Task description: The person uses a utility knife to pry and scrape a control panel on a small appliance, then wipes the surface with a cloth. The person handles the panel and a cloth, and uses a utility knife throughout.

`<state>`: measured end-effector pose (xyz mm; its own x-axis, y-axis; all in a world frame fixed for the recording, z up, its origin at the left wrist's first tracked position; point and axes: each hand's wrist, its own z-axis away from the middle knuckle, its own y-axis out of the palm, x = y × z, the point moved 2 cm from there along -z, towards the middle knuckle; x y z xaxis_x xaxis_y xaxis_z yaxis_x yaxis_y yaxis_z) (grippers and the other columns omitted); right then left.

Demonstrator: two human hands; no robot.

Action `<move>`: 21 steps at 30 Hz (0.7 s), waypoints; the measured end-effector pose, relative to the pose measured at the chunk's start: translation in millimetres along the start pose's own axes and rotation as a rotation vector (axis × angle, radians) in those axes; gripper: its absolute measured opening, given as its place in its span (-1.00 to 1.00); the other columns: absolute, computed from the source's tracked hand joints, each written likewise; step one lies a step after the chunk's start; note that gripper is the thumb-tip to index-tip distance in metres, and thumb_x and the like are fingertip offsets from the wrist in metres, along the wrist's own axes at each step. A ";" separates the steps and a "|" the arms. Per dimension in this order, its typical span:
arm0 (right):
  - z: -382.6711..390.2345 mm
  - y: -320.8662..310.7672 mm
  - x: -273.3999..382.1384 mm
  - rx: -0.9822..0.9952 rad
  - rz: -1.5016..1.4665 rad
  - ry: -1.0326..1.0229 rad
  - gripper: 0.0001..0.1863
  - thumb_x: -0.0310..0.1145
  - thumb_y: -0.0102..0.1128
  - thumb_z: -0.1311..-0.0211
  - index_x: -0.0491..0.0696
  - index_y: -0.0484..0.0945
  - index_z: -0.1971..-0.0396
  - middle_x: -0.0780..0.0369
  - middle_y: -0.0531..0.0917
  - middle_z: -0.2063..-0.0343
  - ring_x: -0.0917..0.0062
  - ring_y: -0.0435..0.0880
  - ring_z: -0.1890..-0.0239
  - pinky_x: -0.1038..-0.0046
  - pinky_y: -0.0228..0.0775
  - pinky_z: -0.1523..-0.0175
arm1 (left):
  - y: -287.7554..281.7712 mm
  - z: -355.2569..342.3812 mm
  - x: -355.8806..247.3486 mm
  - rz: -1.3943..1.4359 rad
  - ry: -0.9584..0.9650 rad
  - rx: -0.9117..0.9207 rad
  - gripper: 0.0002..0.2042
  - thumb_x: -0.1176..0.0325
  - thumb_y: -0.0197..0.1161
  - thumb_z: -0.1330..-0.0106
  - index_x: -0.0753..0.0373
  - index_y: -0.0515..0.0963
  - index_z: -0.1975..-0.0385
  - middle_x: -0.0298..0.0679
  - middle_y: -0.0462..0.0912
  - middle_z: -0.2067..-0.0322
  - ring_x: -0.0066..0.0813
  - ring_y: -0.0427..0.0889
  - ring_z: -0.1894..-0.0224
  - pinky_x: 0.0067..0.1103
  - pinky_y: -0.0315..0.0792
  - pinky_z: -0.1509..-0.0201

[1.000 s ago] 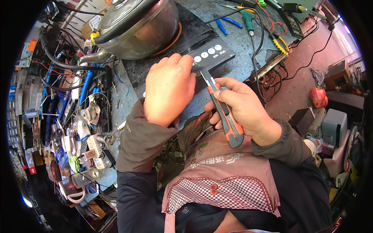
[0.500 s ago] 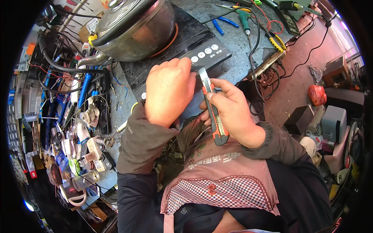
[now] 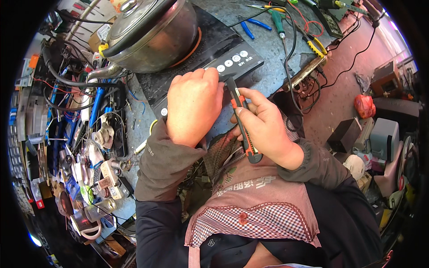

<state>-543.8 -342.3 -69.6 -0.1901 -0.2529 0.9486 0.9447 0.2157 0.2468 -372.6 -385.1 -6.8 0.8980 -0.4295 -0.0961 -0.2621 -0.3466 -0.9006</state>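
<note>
My right hand (image 3: 270,129) is wrapped round a red and black snap-off utility knife (image 3: 244,127), its thumb along the handle. The blade is out and points away from me. Just left of it, my left hand (image 3: 194,105) is closed with its back turned up, close by the blade's tip. Whatever its curled fingers hold is hidden beneath them. Both hands are at the near edge of a black flat cooktop (image 3: 251,61) with round white buttons. On that cooktop stands a dented metal kettle (image 3: 154,42) with a black handle and its spout toward the left.
Blue-handled pliers (image 3: 254,26) and a green screwdriver (image 3: 278,22) lie on the blue bench (image 3: 268,47) at the far right. Loose cables, a power strip (image 3: 108,174) and a glass jug (image 3: 84,223) crowd the left. Boxes and a red bag (image 3: 365,106) sit on the floor at right.
The knife has rolled in my right hand, so its blade shows darker and narrower, and its handle end has risen slightly. My left hand stays closed in about the same spot.
</note>
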 end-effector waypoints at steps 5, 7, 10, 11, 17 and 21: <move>0.7 -1.2 6.4 0.019 -0.008 0.029 -0.49 -0.45 0.09 -0.59 -0.20 0.40 -0.46 0.17 0.73 0.24 0.59 0.73 0.43 0.49 0.63 0.35 | 6.7 0.4 -3.9 -0.109 0.065 -0.072 -0.85 0.34 0.45 -0.29 0.19 0.59 0.36 -0.22 0.66 0.46 -0.14 0.70 0.35 -0.26 0.47 0.21; -0.7 -5.1 10.1 0.042 -0.049 0.068 -0.49 -0.43 0.09 -0.58 -0.22 0.40 -0.46 0.14 0.74 0.24 0.55 0.75 0.43 0.47 0.65 0.35 | 7.9 0.3 -5.8 -0.142 0.087 -0.099 -0.82 0.34 0.44 -0.27 0.15 0.54 0.44 -0.26 0.62 0.50 -0.20 0.69 0.37 -0.28 0.44 0.22; -1.9 -12.8 17.4 0.058 -0.233 0.210 -0.48 -0.40 0.11 -0.58 -0.23 0.41 -0.44 0.10 0.75 0.24 0.47 0.78 0.43 0.43 0.69 0.36 | 10.0 -0.1 -5.9 -0.148 0.099 -0.110 -0.82 0.35 0.45 -0.24 0.14 0.53 0.45 -0.28 0.60 0.51 -0.21 0.68 0.38 -0.30 0.43 0.23; -2.2 -14.0 23.8 0.063 -0.245 0.227 -0.49 -0.37 0.12 -0.58 -0.23 0.42 -0.42 0.06 0.76 0.24 0.41 0.80 0.43 0.39 0.71 0.37 | 11.6 -0.3 -5.4 -0.152 0.107 -0.110 -0.82 0.34 0.45 -0.23 0.13 0.53 0.46 -0.28 0.60 0.52 -0.22 0.68 0.38 -0.30 0.43 0.23; -1.4 -17.2 30.7 0.057 -0.307 0.258 -0.53 -0.39 0.13 -0.59 -0.21 0.46 -0.39 0.07 0.77 0.25 0.41 0.80 0.45 0.38 0.71 0.39 | 12.6 0.0 -7.5 -0.205 0.125 -0.129 -0.85 0.39 0.40 -0.19 0.12 0.51 0.48 -0.31 0.58 0.53 -0.28 0.66 0.43 -0.34 0.42 0.27; -3.0 -15.9 25.8 0.031 -0.231 0.194 -0.53 -0.42 0.15 -0.59 -0.22 0.46 -0.41 0.10 0.76 0.25 0.48 0.78 0.46 0.42 0.69 0.38 | 13.6 0.5 -9.5 -0.252 0.137 -0.137 -0.87 0.41 0.36 -0.15 0.11 0.50 0.50 -0.33 0.56 0.55 -0.31 0.65 0.45 -0.36 0.41 0.29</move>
<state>-562.9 -355.1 -49.6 -0.3414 -0.4732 0.8121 0.8735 0.1592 0.4600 -384.5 -385.3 -18.4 0.8872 -0.4208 0.1892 -0.0909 -0.5615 -0.8225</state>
